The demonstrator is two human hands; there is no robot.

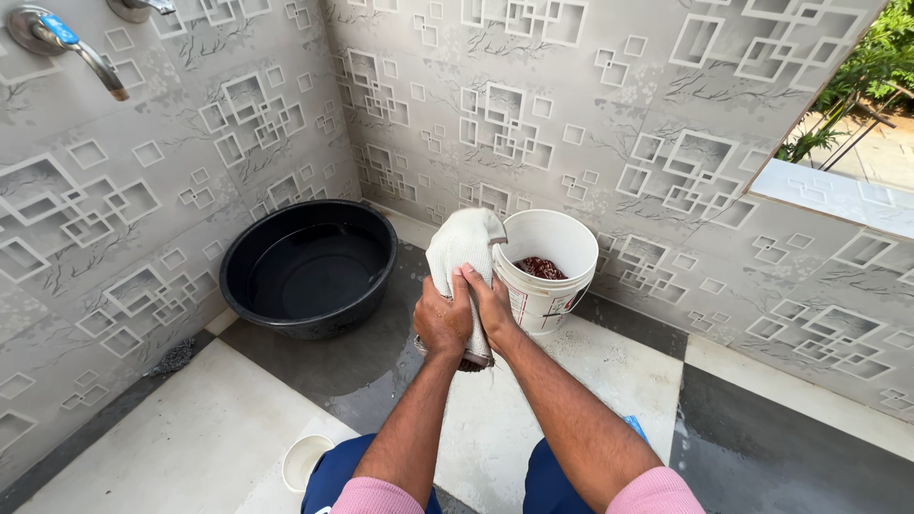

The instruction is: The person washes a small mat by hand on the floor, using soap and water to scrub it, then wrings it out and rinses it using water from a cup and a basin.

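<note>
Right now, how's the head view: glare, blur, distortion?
Head view: even daylight, sharp on both hands, left hand and right hand, gripping the white cloth; blown-out highlights in the opening top right; wet sheen on the dark floor tile; wide-angle bending of the wall lines near the tap.

**Greys, white and black in the wash corner**

I see grey wall tiles (609, 105) patterned with white square outlines and faint branch motifs. The floor (190, 438) alternates dark grey and off-white squares. The basin (309, 268) is glossy black. The bucket (543, 271) is white, with a dark reddish, mottled mass inside. The cloth (461, 249) I grip is off-white. My sleeve cuffs (657, 495) are pink, my trousers (333, 471) blue. The tap (57, 43) is silver with a blue cap.
</note>
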